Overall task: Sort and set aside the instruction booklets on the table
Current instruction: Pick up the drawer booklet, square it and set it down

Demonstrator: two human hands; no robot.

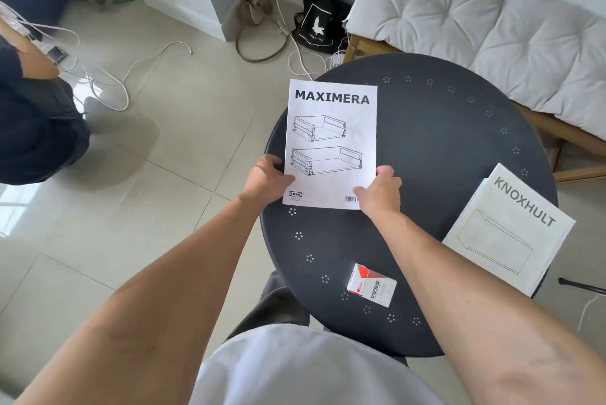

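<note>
A white booklet titled MAXIMERA [331, 136], with two drawer drawings on its cover, is held over the left edge of the round dark table [426, 149]. My left hand [267, 180] grips its lower left edge. My right hand [382, 190] grips its lower right corner. A small stack of booklets with KNOXHULT [508, 231] on top lies at the table's right edge, partly hanging over it.
A small red and white VESS box [372, 285] lies on the near part of the table. A cushioned bench [475, 24] stands behind the table. Cables and bags lie on the tiled floor. Another person [32, 109] is at the far left.
</note>
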